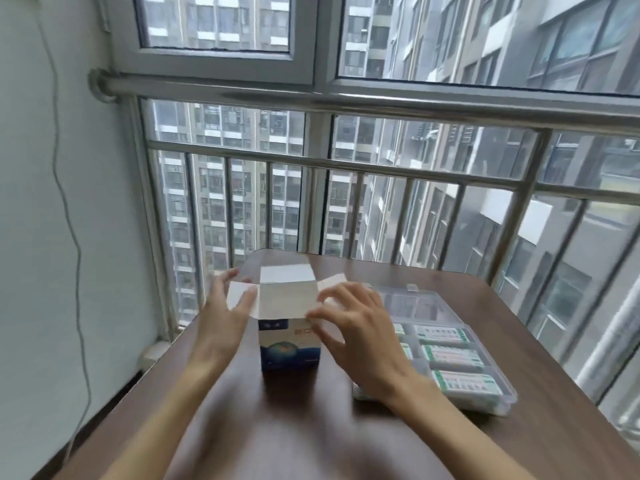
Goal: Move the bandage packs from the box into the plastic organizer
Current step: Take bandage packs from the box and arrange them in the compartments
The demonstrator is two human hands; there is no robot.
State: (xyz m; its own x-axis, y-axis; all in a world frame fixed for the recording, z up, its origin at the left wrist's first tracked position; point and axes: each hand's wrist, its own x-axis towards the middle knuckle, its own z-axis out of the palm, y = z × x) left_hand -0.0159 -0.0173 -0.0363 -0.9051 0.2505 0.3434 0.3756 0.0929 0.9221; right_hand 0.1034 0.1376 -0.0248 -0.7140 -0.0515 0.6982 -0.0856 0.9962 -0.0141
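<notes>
Working the flaps on the box point(290, 344): it stands upright on the surface point(450, 299), top open, white flaps splayed out. Our left hand point(225, 306) pinches the left side flap between thumb and fingers. Our right hand point(349, 327) sits at the right flap, fingers curled down onto its edge; whether it truly grips or just presses, we cannot tell through the blur.

Judgement: we should fold both side flaps fully outward and keep one hand bracing the box wall. It's a tall, light carton, so tugging a flap could tip it. Once the mouth is clear, reach in with the right hand, since the plastic organizer point(502, 393) is on that side.

Positions: box sits between our two hands, touching both. Organizer lies just right of the box, partly behind our right wrist, lid open toward the window. Several bandage packs point(450, 356) already lie in its compartments, green-trimmed and flat. Whatever remains inside the box is hidden; its interior isn't visible from here.
</notes>
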